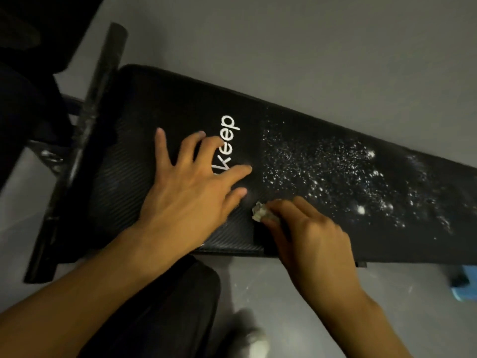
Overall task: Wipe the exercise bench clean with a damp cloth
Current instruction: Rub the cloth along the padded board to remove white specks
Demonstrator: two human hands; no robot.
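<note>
Head view: my left hand [192,182] lies flat, fingers spread, bracing the bench [160,107]; my right hand [307,233] pinches the wadded cloth [260,211] at the near edge. Logo end looks clean; white specks [335,171] rightward remain to wipe.

Left hand [191,192] flat on bench [160,104], right hand [307,233] beside it pressing cloth [259,212] onto bench

Black bench [160,104] on grey floor [309,47] — white specks [335,171] scattered across it.
</note>
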